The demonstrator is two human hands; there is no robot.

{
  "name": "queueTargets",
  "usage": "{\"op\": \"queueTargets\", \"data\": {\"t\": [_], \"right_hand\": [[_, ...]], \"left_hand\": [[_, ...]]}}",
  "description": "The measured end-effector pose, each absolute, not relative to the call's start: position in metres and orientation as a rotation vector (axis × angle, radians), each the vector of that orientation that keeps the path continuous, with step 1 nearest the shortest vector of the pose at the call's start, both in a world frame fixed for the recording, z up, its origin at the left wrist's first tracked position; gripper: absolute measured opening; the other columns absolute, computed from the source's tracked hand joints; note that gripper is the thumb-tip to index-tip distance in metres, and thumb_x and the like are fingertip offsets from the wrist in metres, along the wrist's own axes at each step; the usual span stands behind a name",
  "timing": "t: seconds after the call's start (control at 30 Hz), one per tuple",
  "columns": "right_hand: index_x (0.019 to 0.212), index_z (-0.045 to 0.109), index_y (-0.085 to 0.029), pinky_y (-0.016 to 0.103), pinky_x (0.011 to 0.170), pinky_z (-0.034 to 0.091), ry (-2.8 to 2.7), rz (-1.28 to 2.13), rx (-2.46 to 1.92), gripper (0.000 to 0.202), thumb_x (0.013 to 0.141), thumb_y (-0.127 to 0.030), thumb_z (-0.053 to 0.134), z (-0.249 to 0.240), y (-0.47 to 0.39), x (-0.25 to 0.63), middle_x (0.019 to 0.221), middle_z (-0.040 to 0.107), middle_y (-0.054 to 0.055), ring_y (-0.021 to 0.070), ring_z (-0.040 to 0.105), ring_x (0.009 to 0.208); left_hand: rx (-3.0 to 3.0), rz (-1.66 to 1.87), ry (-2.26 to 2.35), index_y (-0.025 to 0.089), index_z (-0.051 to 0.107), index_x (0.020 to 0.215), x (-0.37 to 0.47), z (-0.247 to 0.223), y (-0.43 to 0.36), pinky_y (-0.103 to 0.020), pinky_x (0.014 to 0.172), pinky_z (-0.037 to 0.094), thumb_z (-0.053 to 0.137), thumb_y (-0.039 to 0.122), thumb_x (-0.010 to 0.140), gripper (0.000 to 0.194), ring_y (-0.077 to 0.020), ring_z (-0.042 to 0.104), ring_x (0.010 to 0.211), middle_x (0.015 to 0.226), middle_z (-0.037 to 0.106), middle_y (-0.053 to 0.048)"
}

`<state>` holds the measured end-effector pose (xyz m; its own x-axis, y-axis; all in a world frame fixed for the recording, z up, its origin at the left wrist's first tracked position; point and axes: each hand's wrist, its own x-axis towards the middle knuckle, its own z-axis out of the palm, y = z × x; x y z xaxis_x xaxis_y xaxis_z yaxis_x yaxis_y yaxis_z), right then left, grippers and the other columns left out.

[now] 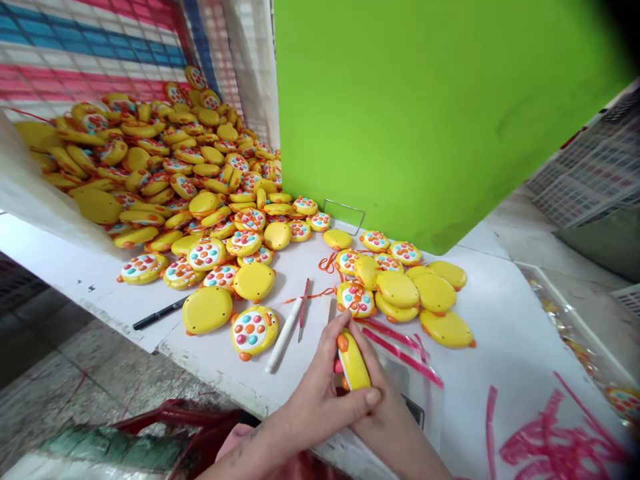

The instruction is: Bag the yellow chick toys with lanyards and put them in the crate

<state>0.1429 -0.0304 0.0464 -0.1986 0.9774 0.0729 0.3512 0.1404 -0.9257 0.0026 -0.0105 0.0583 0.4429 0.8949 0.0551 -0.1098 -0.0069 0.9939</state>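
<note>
Near the table's front edge, a yellow duck-shaped toy (354, 363) with coloured buttons is held on its side between my two hands. My left hand (320, 393) wraps it from the left, its thumb stretched across below the toy. My right hand (383, 390) closes round it from the right; some of its fingers are hidden. Just beyond my fingertips lies another duck toy (356, 300), buttons up, with an orange cord on it. To the left are a white pen-like tool (284, 337) and red tweezers (303, 310).
A large heap of similar toys (165, 160) spills from a striped bag (90, 40) at the left. A green board (425, 120) stands behind. Several toys lie yellow side up (435, 293) at the right. Pink plastic strips (545, 433) and a black marker (159, 315) lie on the table.
</note>
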Motion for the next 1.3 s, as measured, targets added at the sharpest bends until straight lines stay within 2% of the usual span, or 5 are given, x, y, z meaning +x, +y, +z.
{"op": "queueTargets", "data": {"t": [0.37,0.63,0.77,0.93,1.3], "right_hand": [[0.149,0.012,-0.031,0.044,0.110,0.037,-1.687,0.750,-1.401,0.082,0.079,-0.010,0.048,0.040,-0.048,0.124,0.154,0.022,0.005,0.0252,0.026,0.141],[0.151,0.011,-0.031,0.044,0.109,0.040,-1.736,1.023,-1.336,0.088,0.079,-0.020,0.061,0.042,-0.048,0.139,0.155,0.024,0.006,0.0287,0.032,0.139],[0.148,0.025,-0.034,0.044,0.106,0.043,-2.117,1.225,-1.211,0.085,0.075,-0.028,0.071,0.069,-0.028,0.165,0.151,0.035,0.004,0.0299,0.040,0.134],[0.112,0.065,-0.028,0.034,0.093,0.049,-2.212,1.028,-1.267,0.025,0.092,-0.027,0.050,0.082,0.028,0.165,0.112,0.067,0.003,0.0190,0.061,0.105],[0.090,0.067,-0.023,0.032,0.079,0.046,-2.869,0.090,-1.103,0.013,0.088,-0.016,0.056,0.040,0.101,0.097,0.098,0.058,0.005,0.0198,0.052,0.093]], "left_hand": [[1.421,1.064,0.851,0.022,0.032,0.135,0.008,0.067,-0.020,-0.035,0.100,0.039,0.036,0.036,0.097,0.041,-0.0211,0.047,0.113,0.126,0.045,-0.009],[1.242,0.893,0.751,0.026,0.005,0.149,-0.005,0.051,-0.027,-0.042,0.102,0.040,0.083,0.041,0.061,0.118,-0.0326,0.042,0.126,0.146,0.030,-0.015],[1.013,0.938,0.696,0.031,0.008,0.148,-0.020,0.034,-0.038,-0.041,0.096,0.045,0.078,0.040,0.069,0.106,-0.0298,0.049,0.120,0.147,0.032,-0.013],[0.801,0.987,0.726,0.033,0.021,0.147,-0.041,0.025,-0.039,-0.043,0.097,0.044,0.075,0.041,0.071,0.093,-0.0315,0.046,0.123,0.151,0.028,-0.011],[0.736,1.042,0.787,0.033,0.017,0.149,-0.052,0.034,-0.032,-0.041,0.097,0.042,0.079,0.044,0.065,0.105,-0.0295,0.046,0.120,0.149,0.032,-0.009]]}}
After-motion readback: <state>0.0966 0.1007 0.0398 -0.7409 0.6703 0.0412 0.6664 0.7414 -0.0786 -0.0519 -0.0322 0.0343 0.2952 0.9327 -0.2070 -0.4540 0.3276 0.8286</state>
